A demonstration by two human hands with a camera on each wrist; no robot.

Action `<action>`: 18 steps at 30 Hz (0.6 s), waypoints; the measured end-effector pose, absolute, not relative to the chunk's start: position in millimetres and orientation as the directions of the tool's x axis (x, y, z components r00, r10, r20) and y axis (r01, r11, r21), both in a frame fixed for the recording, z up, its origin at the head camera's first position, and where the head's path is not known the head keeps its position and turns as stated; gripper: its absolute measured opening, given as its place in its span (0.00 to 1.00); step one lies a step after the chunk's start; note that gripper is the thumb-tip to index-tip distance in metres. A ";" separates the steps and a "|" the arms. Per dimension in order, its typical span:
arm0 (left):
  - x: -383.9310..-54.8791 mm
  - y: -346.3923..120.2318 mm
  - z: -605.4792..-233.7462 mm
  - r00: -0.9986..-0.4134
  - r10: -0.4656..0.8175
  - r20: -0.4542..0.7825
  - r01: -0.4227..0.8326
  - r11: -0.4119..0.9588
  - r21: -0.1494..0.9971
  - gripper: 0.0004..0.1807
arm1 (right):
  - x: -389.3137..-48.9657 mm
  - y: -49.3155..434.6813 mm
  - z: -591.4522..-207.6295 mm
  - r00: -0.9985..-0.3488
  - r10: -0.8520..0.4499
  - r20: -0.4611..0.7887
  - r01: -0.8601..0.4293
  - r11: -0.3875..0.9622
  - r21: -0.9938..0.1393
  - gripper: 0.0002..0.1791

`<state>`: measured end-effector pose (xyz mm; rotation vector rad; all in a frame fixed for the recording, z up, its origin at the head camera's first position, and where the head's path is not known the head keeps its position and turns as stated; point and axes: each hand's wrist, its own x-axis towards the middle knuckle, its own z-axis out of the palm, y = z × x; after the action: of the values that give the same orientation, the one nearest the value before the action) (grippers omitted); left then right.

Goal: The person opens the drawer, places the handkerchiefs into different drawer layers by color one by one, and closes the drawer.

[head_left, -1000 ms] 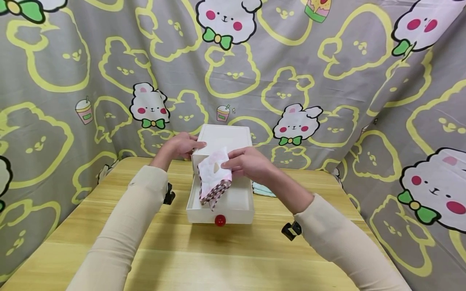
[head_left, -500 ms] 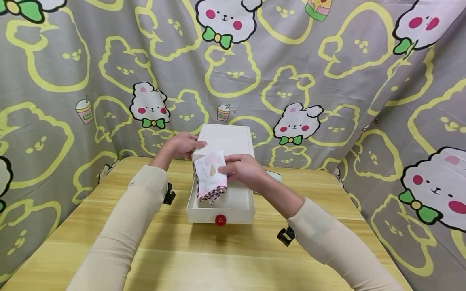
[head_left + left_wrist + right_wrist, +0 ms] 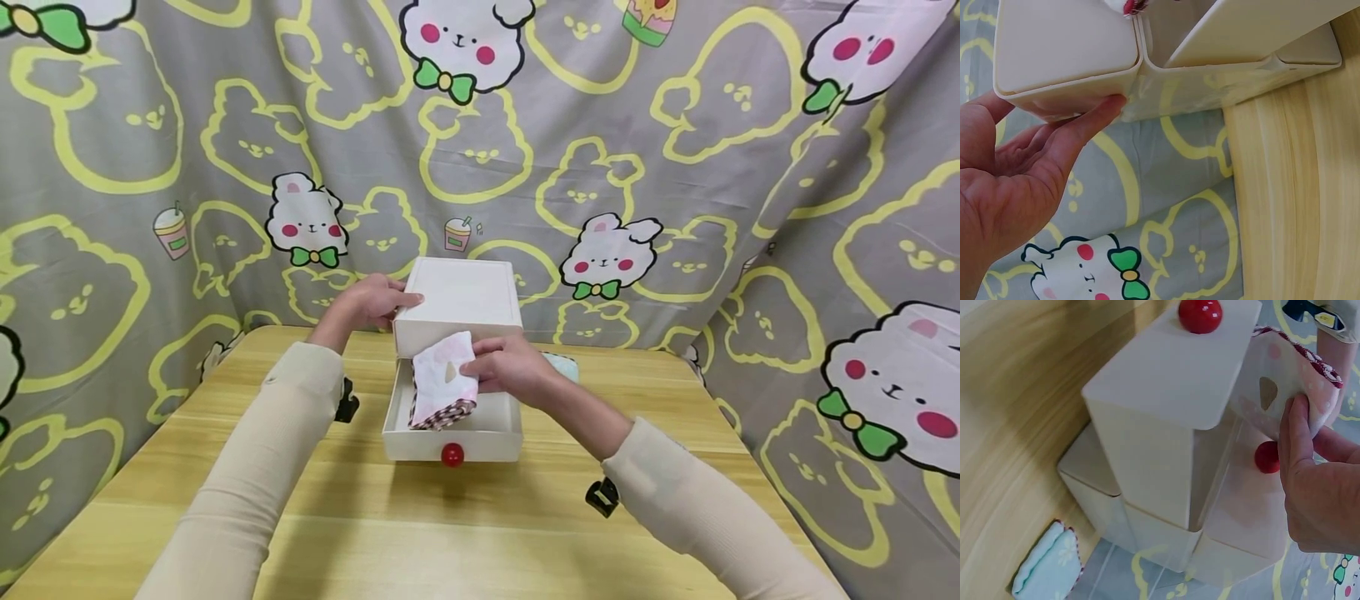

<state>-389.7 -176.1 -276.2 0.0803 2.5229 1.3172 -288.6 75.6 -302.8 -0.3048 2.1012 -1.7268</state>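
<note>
A white cabinet (image 3: 465, 287) of three stacked drawers stands on the table, its middle drawer (image 3: 487, 446) pulled out by a red knob's (image 3: 452, 454) side. My left hand (image 3: 375, 300) grips the cabinet's upper left edge, thumb on top; in the left wrist view its fingers (image 3: 1054, 134) lie against the white casing. Over the open drawer, my right hand (image 3: 510, 367) pinches a folded cloth (image 3: 442, 383), white and pink with a dark red checked edge. The cloth hangs tilted, its lower edge at the drawer's opening. How deep it reaches I cannot tell.
A folded light-blue cloth (image 3: 1047, 562) lies on the table to the cabinet's right, partly hidden by my right arm in the head view. Another red knob (image 3: 1266, 457) sits on the top drawer. A patterned grey curtain (image 3: 480, 167) hangs behind the wooden table (image 3: 450, 533).
My right hand has lowered with the folded cloth, after a small shift left and back. The cloth sits lower over the drawer. My left hand stays on the cabinet.
</note>
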 end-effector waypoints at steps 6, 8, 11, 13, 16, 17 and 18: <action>-388.0 -175.6 -276.0 -0.956 0.172 -0.238 -0.095 0.586 0.805 0.31 | -289.1 80.9 -313.0 -0.903 -0.382 -0.199 0.096 0.272 -0.957 0.19; -387.9 -175.6 -275.8 -0.956 0.168 -0.241 -0.098 0.592 0.800 0.32 | -289.1 83.2 -316.0 -0.908 -0.362 -0.210 0.098 0.304 -0.948 0.19; -388.2 -175.7 -275.6 -0.957 0.163 -0.241 -0.097 0.600 0.794 0.33 | -288.8 86.0 -319.8 -0.913 -0.339 -0.227 0.108 0.336 -0.936 0.19; -388.5 -175.6 -275.4 -0.957 0.163 -0.238 -0.093 0.605 0.791 0.33 | -288.7 87.4 -321.8 -0.912 -0.337 -0.233 0.109 0.349 -0.931 0.20; -388.1 -175.6 -275.0 -0.958 0.162 -0.235 -0.090 0.609 0.788 0.32 | -289.6 88.5 -324.8 -0.912 -0.334 -0.237 0.114 0.349 -0.930 0.19; -388.0 -175.5 -275.0 -0.959 0.161 -0.234 -0.090 0.611 0.787 0.33 | -289.8 88.5 -325.9 -0.914 -0.332 -0.236 0.115 0.345 -0.932 0.19; -387.9 -175.5 -275.1 -0.959 0.161 -0.235 -0.090 0.612 0.786 0.32 | -290.4 88.6 -327.3 -0.915 -0.329 -0.232 0.116 0.336 -0.935 0.18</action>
<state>-387.9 -175.5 -275.1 0.0581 2.5573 1.2703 -290.4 88.6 -327.3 -0.1882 2.2258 -1.6047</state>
